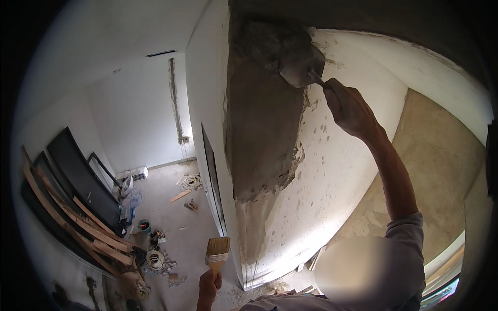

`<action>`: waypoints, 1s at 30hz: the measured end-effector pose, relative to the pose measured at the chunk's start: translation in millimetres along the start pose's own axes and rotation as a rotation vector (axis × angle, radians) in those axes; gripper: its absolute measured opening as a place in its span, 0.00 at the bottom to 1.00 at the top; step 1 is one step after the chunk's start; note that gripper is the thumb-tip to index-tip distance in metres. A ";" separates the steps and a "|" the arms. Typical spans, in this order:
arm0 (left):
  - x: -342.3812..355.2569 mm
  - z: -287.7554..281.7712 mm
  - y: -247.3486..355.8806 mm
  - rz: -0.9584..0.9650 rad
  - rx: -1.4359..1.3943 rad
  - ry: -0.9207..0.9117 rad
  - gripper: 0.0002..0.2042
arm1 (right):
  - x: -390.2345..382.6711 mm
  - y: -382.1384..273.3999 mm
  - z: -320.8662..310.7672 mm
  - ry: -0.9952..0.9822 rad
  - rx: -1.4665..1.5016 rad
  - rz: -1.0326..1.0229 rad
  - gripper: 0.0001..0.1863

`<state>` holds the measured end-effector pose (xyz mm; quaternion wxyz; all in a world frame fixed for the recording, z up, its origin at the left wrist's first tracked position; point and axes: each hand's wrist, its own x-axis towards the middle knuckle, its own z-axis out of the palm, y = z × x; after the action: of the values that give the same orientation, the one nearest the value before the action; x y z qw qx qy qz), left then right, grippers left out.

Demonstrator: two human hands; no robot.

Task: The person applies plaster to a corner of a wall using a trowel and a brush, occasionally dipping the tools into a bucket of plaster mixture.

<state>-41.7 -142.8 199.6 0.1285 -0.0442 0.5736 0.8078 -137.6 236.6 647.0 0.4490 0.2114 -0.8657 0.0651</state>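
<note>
My right hand point(346, 108) grips the handle of a metal trowel point(303, 65), whose blade lies against dark grey plaster point(262, 124) near the top of the wall. The plaster covers a vertical band by the corner, with a ragged edge beside speckled white wall point(337, 155). Low in the middle, my left hand point(209, 285) is closed round the handle of a wide paintbrush point(217, 251), bristles upward and away from the plaster.
Below left is a floor point(192, 217) with coiled cable point(155, 262), a bucket point(144, 225) and scattered scraps. Long planks point(78, 223) and dark door panels point(80, 166) lean at the far left. A narrow opening point(212, 176) sits left of the corner.
</note>
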 end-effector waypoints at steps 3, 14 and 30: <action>-0.3 -5.3 -5.5 0.001 -0.017 0.039 0.18 | 2.4 -1.0 -1.8 -0.036 0.001 0.114 0.09; 17.6 -46.1 -40.6 -0.288 0.218 0.209 0.18 | -11.8 39.0 6.3 -0.057 0.194 0.198 0.18; 56.1 -104.8 -167.6 -0.519 0.443 0.060 0.14 | -61.3 -56.9 66.0 0.182 1.150 0.732 0.24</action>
<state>-60.3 -180.5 -1.5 0.3193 -0.1834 0.7083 0.6022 -131.8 184.1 554.4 0.2854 0.1038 -0.6680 0.6794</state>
